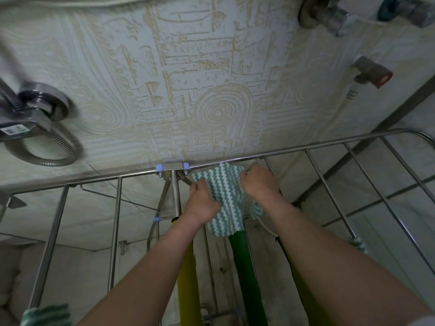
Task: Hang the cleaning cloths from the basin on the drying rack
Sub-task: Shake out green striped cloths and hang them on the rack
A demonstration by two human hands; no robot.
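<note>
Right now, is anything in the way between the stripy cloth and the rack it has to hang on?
Nothing visible blocks it. Both hands, left and right, hold the cloth right at the rack's top bar, with no object between them.

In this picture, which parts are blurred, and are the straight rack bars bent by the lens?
Head view: the chrome shower fitting at left is smeared by motion blur; both hands and the green-and-white striped cloth are fairly sharp; the steel drying rack's top rail bows from wide-angle distortion; lighting is dim and even.
</note>
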